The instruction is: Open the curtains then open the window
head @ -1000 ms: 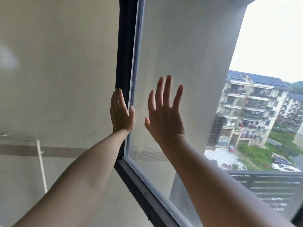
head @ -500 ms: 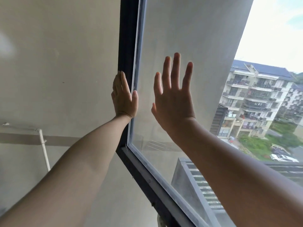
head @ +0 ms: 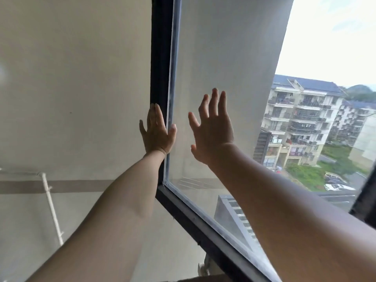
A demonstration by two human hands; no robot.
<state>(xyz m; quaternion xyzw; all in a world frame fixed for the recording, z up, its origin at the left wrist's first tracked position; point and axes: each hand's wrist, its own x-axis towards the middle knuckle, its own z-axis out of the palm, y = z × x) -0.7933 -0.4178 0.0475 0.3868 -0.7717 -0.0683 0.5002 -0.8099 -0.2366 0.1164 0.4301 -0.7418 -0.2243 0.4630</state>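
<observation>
Both bare arms reach forward and up to the window [head: 223, 78], whose dark frame [head: 159, 58] runs vertically through the middle of the view and then slants down to the right along the near bottom edge. The left hand [head: 157, 132] lies flat against the vertical frame member, fingers together and pointing up along it, with the thumb spread right across the pale seal strip [head: 173, 68] at the edge of the glass; it grips nothing. The right hand [head: 213, 131] is just right of it, open with fingers splayed and palm toward the pane; whether the palm actually touches the glass cannot be told. Left of the frame is a plain beige exterior wall [head: 71, 78] with a thin white pipe [head: 51, 208] running down it at the lower left. Through the glass, at the far right, stands a multi-storey apartment block [head: 301, 123] with balconies, green ground and parked cars [head: 335, 186] below it.
</observation>
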